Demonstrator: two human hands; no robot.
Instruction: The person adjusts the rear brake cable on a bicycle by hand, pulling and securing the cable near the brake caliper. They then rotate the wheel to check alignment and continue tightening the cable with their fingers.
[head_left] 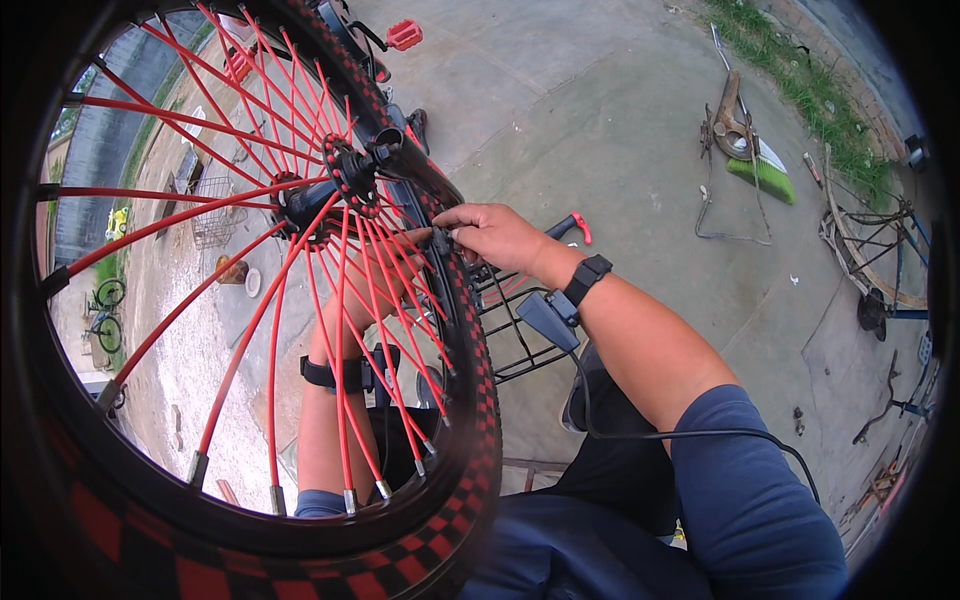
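A bicycle wheel with red spokes (265,360), a black hub (308,207) and a red-and-black checkered tyre (484,395) fills the left side, close to me. A black fork tube (428,172) runs down from the hub's end. My right hand (500,240) is at the near side of the fork beside the rim, thumb and index finger closed on a small part that they mostly cover. Behind the spokes, my left hand (376,290) reaches to the same spot from the other side. Spokes and rim partly hide its closed fingers.
Beneath the wheel is a black wire rack (515,335), with a red-tipped lever (581,229) near it. A red pedal (404,35) shows at the top. On the right lie a green broom head (762,181) and an old wheel rim (850,250). A wire basket (212,212) stands left.
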